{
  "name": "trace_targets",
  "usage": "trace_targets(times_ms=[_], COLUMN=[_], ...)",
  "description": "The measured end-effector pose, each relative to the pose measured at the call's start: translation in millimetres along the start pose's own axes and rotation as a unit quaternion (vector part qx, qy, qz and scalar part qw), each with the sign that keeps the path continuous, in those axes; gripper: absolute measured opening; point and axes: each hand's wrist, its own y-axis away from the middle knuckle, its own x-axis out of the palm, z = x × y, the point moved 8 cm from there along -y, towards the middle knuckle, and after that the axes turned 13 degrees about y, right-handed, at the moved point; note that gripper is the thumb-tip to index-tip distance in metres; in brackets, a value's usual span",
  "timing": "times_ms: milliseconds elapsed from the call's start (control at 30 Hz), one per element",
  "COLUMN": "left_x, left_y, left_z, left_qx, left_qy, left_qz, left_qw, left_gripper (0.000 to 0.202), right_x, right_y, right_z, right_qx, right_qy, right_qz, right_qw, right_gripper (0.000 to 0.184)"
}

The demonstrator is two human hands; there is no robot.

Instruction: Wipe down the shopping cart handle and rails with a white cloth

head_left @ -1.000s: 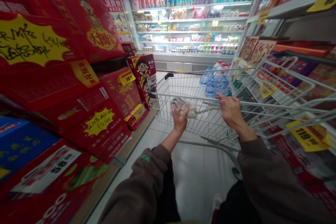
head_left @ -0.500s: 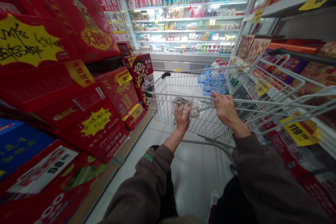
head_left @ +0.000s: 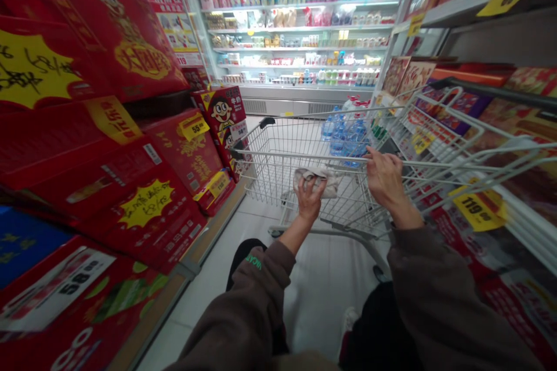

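Tight aisle; room only along the floor and over the cart
red gift boxes (head_left: 169, 156) wall 9 o'clock; shelf display (head_left: 491, 127) crowds 3 o'clock; tile floor (head_left: 322, 284) open at 6; water bottles (head_left: 343, 139) fill cart basket (head_left: 278, 174) at 1

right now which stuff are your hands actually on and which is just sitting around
In hand: left hand on a grey cloth; right hand on the shopping cart rail

Just around: bottled water, stacked red boxes, chiller shelves, yellow price tag
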Motion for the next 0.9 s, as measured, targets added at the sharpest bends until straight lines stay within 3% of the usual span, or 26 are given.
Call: trace_targets(times_ms=[133, 233, 300, 400, 500, 600, 667, 767, 833, 900], left_x=[-13.5, -6.6, 1.3, 14.3, 26.1, 20.9, 10.2, 1.8, 10.1, 25.6], left_y=[-25, -55, -63, -50, -28, -18, -23, -43, -56, -62], left_z=[-33, -60, -65, -55, -30, -18, -29, -66, -89, -100], left_qx=[0.034, 0.059, 0.062, 0.074, 0.047, 0.006, 0.018, 0.073, 0.108, 0.123], left_qy=[0.023, 0.029, 0.015, -0.003, 0.009, 0.011, 0.003, -0.009, -0.019, -0.035], left_qz=[-0.04, -0.032, -0.04, -0.045, -0.002, 0.007, -0.018, -0.052, -0.033, 0.013], left_qw=[0.998, 0.997, 0.997, 0.996, 0.999, 1.0, 1.0, 0.996, 0.993, 0.992], left_gripper=[0.052, 0.047, 0.049, 0.048, 0.042, 0.04, 0.043, 0.045, 0.04, 0.036], right_x=[-4, -12, -18, -19, -15, -11, -12, -14, -17, -19], right_y=[-2, 0, 2, 4, 4, 2, 2, 4, 5, 5], right_z=[0, -1, -3, -8, -11, -12, -13, -11, -10, -8], right_qx=[-0.018, -0.038, -0.037, -0.02, -0.006, 0.0, 0.006, 0.003, 0.001, -0.002], right_qy=[-0.01, -0.001, 0.02, 0.027, 0.004, -0.014, -0.022, -0.029, -0.024, -0.015], right_qz=[0.007, 0.019, 0.015, 0.018, 0.023, 0.021, 0.017, 0.012, 0.009, 0.015], right_qw=[1.0, 0.999, 0.999, 0.999, 1.0, 1.0, 1.0, 1.0, 1.0, 1.0], right_gripper=[0.056, 0.056, 0.055, 0.056, 0.058, 0.061, 0.062, 0.064, 0.066, 0.068])
